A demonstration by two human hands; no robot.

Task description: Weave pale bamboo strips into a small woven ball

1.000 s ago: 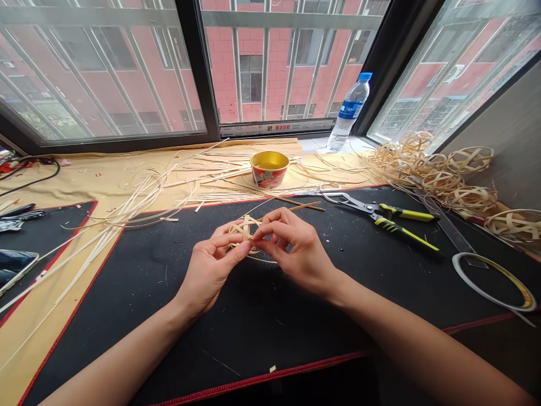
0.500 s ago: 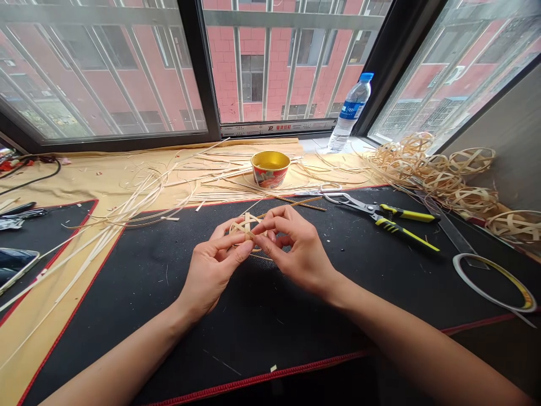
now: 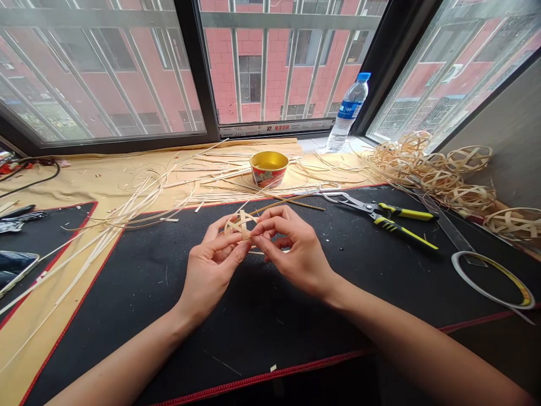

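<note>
Over the black mat [image 3: 253,327], a small openwork piece woven from pale bamboo-like strips [image 3: 242,221] is held between my two hands. My left hand [image 3: 215,254] cups it from the left, thumb and fingers closed on its near edge. The fingertips of my right hand [image 3: 291,242] pinch at its right side, where strips cross. Loose strip ends stick out behind and below my right fingers. Part of the weave is hidden by my fingers, so I cannot tell its full shape.
Behind my hands stands a gold-lined tin bowl [image 3: 269,169]. Yellow-black pliers [image 3: 380,217] and a tape ring [image 3: 492,280] lie at right. Woven balls [image 3: 459,175] pile up at the right wall, near a water bottle [image 3: 347,113]. Long loose strips [image 3: 127,211] spread at left.
The woven piece has turned and shifted slightly left, together with both hands. My right fingertips stay pinched at its right side. Nothing has been let go.
</note>
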